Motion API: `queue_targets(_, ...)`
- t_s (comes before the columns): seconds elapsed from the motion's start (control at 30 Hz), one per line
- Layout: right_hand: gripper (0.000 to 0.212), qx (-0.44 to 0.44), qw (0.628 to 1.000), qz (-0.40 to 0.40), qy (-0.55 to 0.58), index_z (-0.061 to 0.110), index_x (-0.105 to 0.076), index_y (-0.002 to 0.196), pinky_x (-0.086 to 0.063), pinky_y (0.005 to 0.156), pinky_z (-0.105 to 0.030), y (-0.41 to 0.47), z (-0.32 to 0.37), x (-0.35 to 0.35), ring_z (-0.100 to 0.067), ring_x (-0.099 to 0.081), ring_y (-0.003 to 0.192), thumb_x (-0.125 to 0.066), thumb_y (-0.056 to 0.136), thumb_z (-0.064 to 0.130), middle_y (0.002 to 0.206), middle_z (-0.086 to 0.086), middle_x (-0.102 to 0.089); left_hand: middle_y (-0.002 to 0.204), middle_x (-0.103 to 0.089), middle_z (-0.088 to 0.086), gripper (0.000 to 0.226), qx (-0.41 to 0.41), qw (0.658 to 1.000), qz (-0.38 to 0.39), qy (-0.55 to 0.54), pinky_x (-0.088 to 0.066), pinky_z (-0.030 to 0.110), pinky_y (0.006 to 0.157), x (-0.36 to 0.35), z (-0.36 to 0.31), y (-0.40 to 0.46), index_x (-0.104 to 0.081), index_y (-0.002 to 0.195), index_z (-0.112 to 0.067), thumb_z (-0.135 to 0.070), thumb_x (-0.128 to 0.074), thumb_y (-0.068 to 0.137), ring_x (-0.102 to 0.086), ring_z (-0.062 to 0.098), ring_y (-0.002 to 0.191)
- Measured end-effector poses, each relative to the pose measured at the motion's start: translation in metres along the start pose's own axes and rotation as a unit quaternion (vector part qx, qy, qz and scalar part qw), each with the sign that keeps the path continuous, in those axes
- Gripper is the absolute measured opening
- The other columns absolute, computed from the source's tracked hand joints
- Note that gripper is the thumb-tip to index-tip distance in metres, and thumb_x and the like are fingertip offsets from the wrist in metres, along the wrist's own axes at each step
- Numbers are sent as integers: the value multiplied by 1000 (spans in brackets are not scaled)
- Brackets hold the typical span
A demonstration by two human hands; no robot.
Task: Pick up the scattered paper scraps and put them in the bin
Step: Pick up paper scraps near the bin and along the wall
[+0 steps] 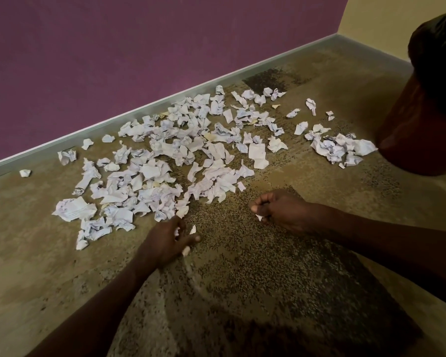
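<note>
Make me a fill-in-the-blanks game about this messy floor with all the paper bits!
1. The wall behind the paper scraps is painted ____.
2. The scraps lie on a speckled ____.
3. The dark red bin stands on the ____ side of the picture.
4. The right hand pinches a small white ____, and the left hand also holds bits.

Missing words: purple; carpet; right; scrap

Both forearms are bare right up to the frame edge, no sleeves showing; the left hand [168,240] and right hand [278,211] wear nothing.
</note>
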State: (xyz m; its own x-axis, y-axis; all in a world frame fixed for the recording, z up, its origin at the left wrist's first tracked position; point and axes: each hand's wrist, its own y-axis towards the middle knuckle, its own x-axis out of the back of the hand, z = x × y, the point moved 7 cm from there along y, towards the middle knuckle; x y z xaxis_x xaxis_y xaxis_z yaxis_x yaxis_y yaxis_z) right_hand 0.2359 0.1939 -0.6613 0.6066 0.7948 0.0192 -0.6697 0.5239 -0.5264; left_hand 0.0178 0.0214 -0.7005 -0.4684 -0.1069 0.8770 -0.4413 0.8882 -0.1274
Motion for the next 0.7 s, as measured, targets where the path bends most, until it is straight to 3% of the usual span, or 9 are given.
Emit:
queue_targets(0.17,13,2,1000,10,0,4,-65,83,-48,59,-21,2,2,-6,-12,-55,77,-59,90,-5,98,-10,-64,95,-59,-7,42,-43,997,-36,57,-36,24,58,-12,-4,-16,-51,100,-24,-64,-50,88,-52,9,76)
queue_targets(0.3,16,9,1000,19,0,5,-64,79,-46,58,-21,1,1,-4,-11,-54,72,-58,90,-5,83,-5,-63,94,-60,-2,41,-61,994,-63,72,-42,28,60,-17,-1,-25,-56,102,-22,-57,-37,95,-56,14,75)
queue_targets(0.43,14,5,1000,14,-2,5,-64,82,-44,58,-22,-1,-2,0,-10,-55,72,-59,90,-4,84,-3,-64,102,-65,-3,37,19,994,-104,-8,-46,28,67,-8,0,-21,-57,106,-25,-57,-44,93,-60,14,84)
queue_targets(0.53,14,1,1000,9,-19,6,-66,81,-46,59,-21,1,-5,0,-10,-56,74,-60,90,-4,93,-4,-66,109,-65,-3,38,8,996,-88,17,-43,27,72,-13,-9,-10,-57,117,-27,-55,-51,93,-60,16,94)
queue_targets(0.7,15,-2,1000,18,-13,5,-65,81,-45,56,-19,4,-4,-7,-9,-53,68,-59,90,-5,79,-2,-62,99,-64,0,24,-9,996,-64,68,-43,30,69,-19,-15,-4,-57,106,-20,-41,-46,98,-60,19,87)
